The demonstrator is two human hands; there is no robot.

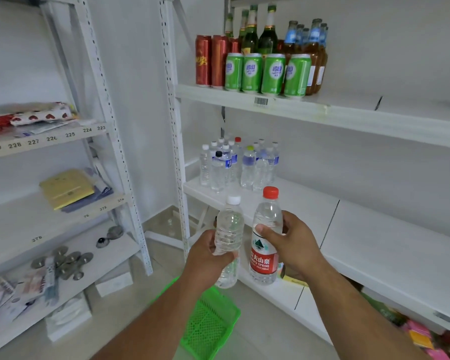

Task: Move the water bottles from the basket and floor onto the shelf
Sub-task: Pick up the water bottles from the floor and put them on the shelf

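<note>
"SPRING" and "550ml" are read on the red-labelled bottle [264, 261]; numbers 223–229 (partly blurred) are printed along the left shelf edge [47, 140].

white shelf [309, 201], clustered water bottles [238, 165]

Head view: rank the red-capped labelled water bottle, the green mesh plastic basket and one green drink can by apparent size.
1. green mesh plastic basket
2. red-capped labelled water bottle
3. green drink can
The can stands farther away, so its true rank is unsure.

i'm seeing white walls [140, 74] meeting in a corner, pale tiled floor [153, 255] catching soft light, white perforated shelf uprights [170, 100] standing against them
</note>
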